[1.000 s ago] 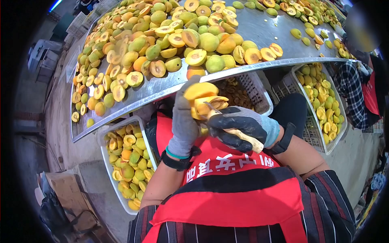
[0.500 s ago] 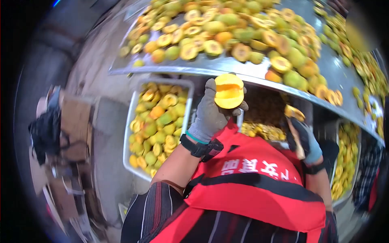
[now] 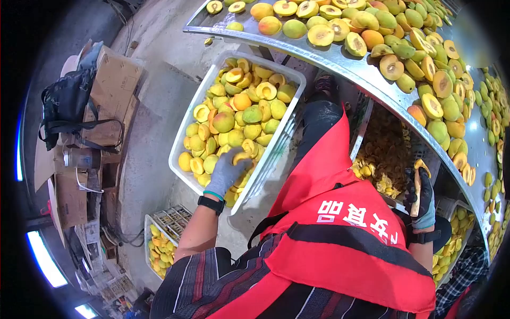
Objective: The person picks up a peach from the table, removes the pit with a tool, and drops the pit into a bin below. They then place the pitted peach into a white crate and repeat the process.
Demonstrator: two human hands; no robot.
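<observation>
My left hand [image 3: 229, 171], in a grey glove, reaches into a white crate [image 3: 178, 139] of cut peaches. Its fingers curl round a hollowed peach half [image 3: 242, 158] just above the other fruit. Many halves in this crate show scooped-out yellow centres. At the right, my gloved right hand [image 3: 422, 199] is closed round a wooden-handled tool [image 3: 417, 194]. The tool stands upright in the hand, with a curved end at the top whose details are too small to tell. Beside it, below the table edge, a container holds brown pits and yellow scraps [image 3: 383, 183].
A metal table [image 3: 340, 61] curves across the top and right, heaped with halved peaches [image 3: 390, 66]. Another fruit crate [image 3: 172, 222] stands lower left; one more [image 3: 451, 250] is at the right. Cardboard boxes [image 3: 114, 101] and a black bag [image 3: 66, 109] sit at the left.
My left hand has moved left and down from in front of my chest into the crate, with a peach half. My right hand still grips the tool. The view has shifted left.
</observation>
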